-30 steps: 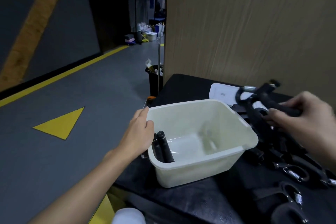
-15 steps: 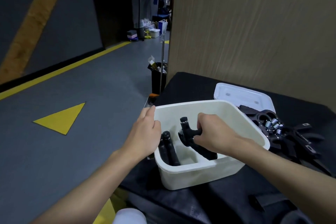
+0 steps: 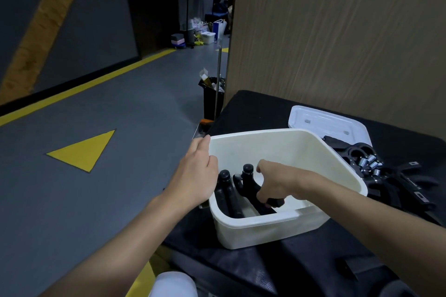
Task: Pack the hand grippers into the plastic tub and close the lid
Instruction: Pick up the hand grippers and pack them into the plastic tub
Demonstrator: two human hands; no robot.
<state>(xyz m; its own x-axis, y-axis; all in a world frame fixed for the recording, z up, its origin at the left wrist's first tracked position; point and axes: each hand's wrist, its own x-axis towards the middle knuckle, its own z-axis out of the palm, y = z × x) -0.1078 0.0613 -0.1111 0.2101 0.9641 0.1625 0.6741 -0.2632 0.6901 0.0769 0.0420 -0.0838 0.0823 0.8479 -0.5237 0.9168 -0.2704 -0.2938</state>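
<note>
View: head camera, looking down over both forearms.

Left hand [image 3: 195,176]: braced on the left wall of the plastic tub [image 3: 337,152], with my thumb hooked over the rim and my fingers laid along the outside. Reason: it pins the tub so it cannot slide on the black table [image 3: 253,108] while I load.

Right hand [image 3: 272,183]: inside the tub, fingers curled narrow and tight round one handle of a hand gripper [image 3: 249,182]. The gripper's knobbed end points up, and the handle I hold slants down towards the near wall.

Placement logic: I judge I am laying it just beside the stored gripper [image 3: 226,194], which leans along the left wall. The two would then lie side by side and save floor space.

Task things: two grippers are in the tub. A loose pile [image 3: 376,172] sits on the table to the right of the tub. I cannot tell whether it touches the tub. The lid [image 3: 328,123] lies flat behind the pile, off the tub.

Edges: the tub's left wall sits near the table's left edge, with bare floor beyond. A wooden panel [image 3: 337,43] stands behind the table.

Open room: the right half of the tub floor is bare, and nothing blocks the way over the right rim to the pile.

Stage: early packing by my estimate; the lid step has not begun.
</note>
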